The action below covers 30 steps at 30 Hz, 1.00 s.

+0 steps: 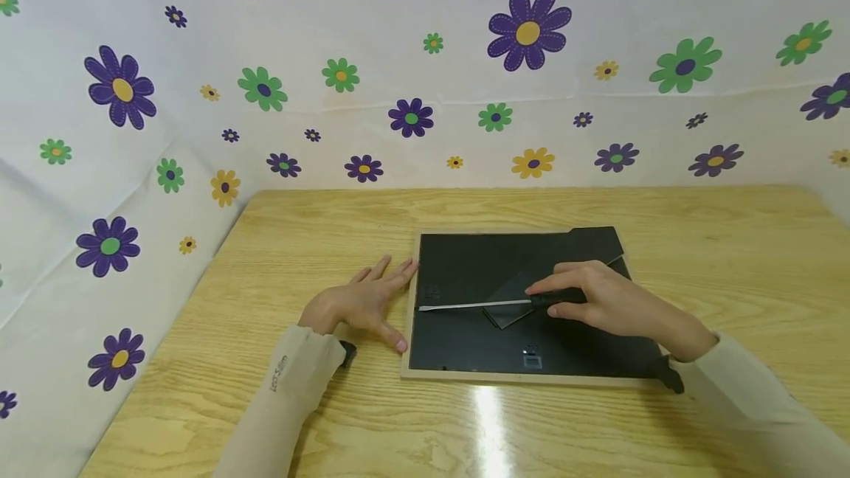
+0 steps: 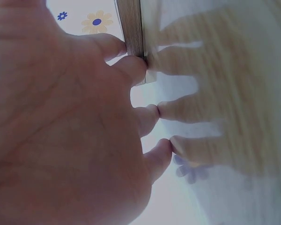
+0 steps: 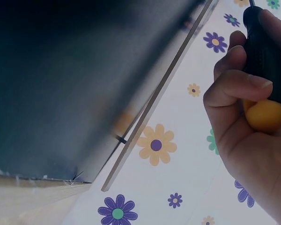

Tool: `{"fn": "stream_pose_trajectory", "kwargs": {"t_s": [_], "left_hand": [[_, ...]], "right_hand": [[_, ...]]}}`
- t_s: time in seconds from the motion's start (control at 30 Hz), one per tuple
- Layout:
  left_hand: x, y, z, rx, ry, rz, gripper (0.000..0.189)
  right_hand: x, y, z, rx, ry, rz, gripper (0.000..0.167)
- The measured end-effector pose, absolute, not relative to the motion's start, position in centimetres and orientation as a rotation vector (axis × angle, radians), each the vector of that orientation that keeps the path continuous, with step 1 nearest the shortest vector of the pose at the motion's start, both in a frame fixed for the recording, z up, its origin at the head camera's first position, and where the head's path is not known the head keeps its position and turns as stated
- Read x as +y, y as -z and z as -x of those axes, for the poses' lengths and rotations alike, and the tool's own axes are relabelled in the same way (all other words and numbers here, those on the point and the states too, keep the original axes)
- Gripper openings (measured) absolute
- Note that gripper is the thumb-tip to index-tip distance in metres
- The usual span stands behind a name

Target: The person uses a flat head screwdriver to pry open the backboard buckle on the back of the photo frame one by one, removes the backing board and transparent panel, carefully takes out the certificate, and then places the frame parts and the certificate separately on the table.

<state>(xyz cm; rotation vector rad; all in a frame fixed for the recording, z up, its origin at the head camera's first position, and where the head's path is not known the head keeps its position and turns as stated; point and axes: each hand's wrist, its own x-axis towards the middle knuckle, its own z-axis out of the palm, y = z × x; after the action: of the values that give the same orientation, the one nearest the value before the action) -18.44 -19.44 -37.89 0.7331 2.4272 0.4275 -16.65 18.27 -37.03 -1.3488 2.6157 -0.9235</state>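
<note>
A picture frame [image 1: 531, 380] with a thin light wood rim lies on the table, its black backing board [image 1: 478, 260] facing up. A black stand leg [image 1: 593, 243] runs diagonally across that board. My right hand [image 1: 614, 305] grips a screwdriver [image 1: 474, 305] by its handle, which is black with a yellow end [image 3: 266, 116] in the right wrist view. The flat blade lies low across the board, its tip right at the left rim. Spread out, my left hand [image 1: 361, 306] rests on the table with fingertips and thumb against the frame's left edge.
The wood-grain table [image 1: 319, 220] extends around the frame on all sides. A white cloth [image 1: 451, 80] printed with flowers hangs behind it and along the left. Near the frame's front edge the backing has a small metal hanger [image 1: 533, 361].
</note>
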Motion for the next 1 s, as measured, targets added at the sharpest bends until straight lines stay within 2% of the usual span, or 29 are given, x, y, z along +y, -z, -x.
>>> {"fn": "stream_pose_trajectory", "kwargs": {"t_s": [1.0], "left_hand": [[-19.32,37.92,18.59,2.418,-0.419,-0.724,0.13]], "right_hand": [[17.9,36.85,16.75,2.634,0.909,1.339,0.032]]}}
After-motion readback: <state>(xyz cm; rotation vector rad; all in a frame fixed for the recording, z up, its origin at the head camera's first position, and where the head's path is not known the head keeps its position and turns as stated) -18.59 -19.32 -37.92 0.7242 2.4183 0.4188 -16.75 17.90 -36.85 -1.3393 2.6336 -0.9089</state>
